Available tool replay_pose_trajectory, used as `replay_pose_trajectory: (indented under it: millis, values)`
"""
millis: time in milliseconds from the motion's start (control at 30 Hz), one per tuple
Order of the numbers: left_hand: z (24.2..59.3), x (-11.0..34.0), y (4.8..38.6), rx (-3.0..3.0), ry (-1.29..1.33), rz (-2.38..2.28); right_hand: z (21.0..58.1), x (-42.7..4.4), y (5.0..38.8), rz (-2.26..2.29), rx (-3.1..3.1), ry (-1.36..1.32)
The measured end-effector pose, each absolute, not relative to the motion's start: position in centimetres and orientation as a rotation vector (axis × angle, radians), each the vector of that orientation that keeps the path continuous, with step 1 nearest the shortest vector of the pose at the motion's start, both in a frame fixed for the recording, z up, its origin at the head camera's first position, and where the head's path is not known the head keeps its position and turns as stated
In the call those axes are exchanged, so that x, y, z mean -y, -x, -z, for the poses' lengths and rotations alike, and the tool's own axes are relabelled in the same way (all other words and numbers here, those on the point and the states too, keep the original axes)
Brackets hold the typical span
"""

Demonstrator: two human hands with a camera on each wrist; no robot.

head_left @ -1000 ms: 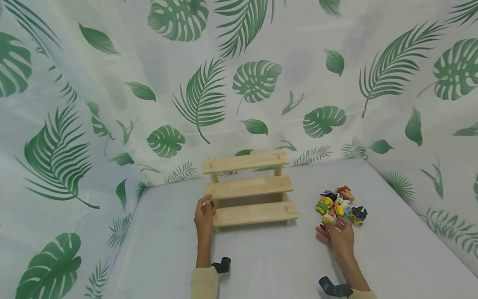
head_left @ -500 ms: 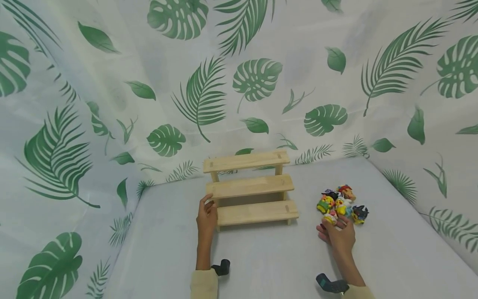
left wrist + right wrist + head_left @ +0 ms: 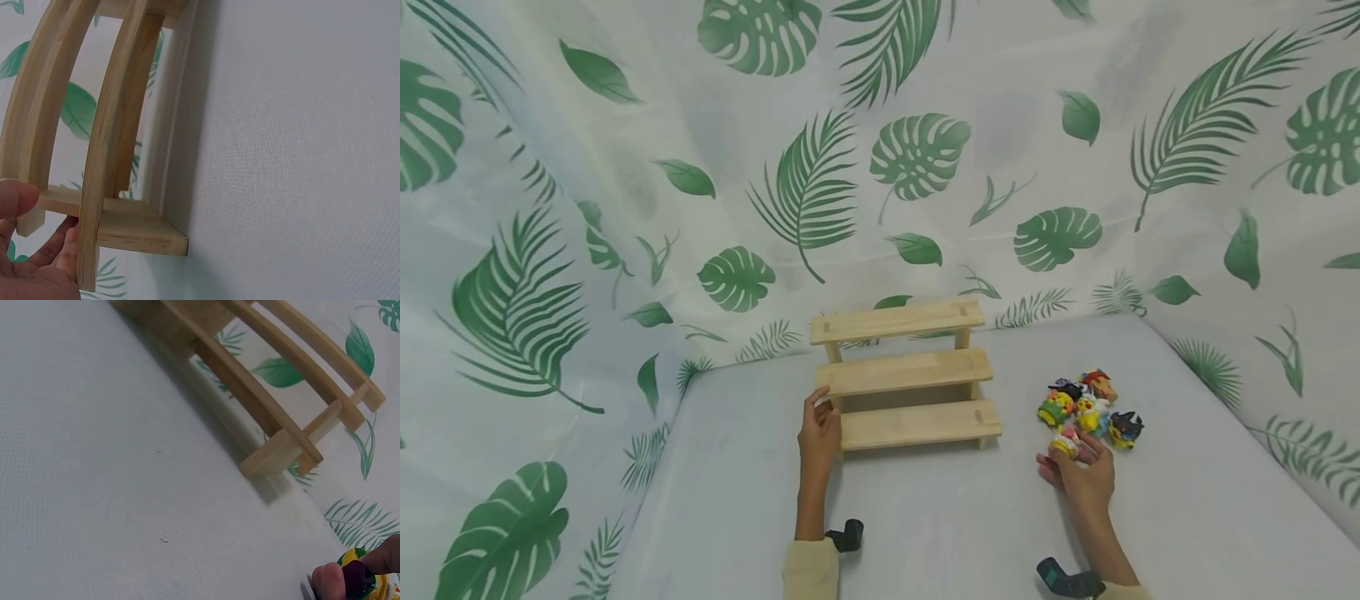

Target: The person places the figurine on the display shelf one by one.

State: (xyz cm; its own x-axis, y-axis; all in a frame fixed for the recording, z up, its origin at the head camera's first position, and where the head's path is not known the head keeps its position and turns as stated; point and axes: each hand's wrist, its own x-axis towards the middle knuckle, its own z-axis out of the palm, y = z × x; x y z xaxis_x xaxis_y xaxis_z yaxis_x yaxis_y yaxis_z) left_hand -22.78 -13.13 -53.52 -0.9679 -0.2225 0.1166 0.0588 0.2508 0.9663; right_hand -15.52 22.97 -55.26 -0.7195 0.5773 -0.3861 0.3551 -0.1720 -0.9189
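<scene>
A three-tier wooden display shelf (image 3: 917, 373) stands on the white table toward the back wall. My left hand (image 3: 820, 429) grips its left side; in the left wrist view the thumb (image 3: 17, 197) and fingers lie about the end of the wooden frame. To the right of the shelf, my right hand (image 3: 1088, 482) pinches a small yellow-and-pink toy figurine (image 3: 1064, 446) at the near edge of a cluster of figurines (image 3: 1086, 410). In the right wrist view, fingers (image 3: 329, 582) partly cover a dark maroon piece and a yellow-green shape at the lower right corner.
The white table surface (image 3: 917, 525) runs back to a white sheet wall (image 3: 970, 267) printed with green leaves. More of this sheet rises at left and right. A black wrist camera mount sits on each wrist, beside beige sleeves (image 3: 811, 571).
My left hand has shifted slightly right, closer against the shelf's side. My right hand stays by the figurines, with the near figurine showing a little more between the fingers. The view has shifted slightly.
</scene>
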Motion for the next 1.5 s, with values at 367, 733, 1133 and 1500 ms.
replay_pose_trajectory:
  millis: [367, 733, 1133, 1500]
  values:
    - [53.5, 13.2, 23.0, 2.274, -0.103, 1.782, 55.3, -22.4, 15.1, -1.918, 1.943, 1.166]
    - [53.2, 13.3, 23.0, 2.269, -0.113, 1.804, 55.2, -22.4, 15.0, -1.991, 1.871, 1.065]
    - [53.3, 13.2, 22.9, 2.289, -0.168, 1.776, 54.5, -22.5, 14.7, -2.340, 1.603, 0.766]
    - [53.4, 13.2, 23.0, 2.287, -0.199, 1.812, 53.8, -22.3, 14.5, -2.468, 1.600, 0.479]
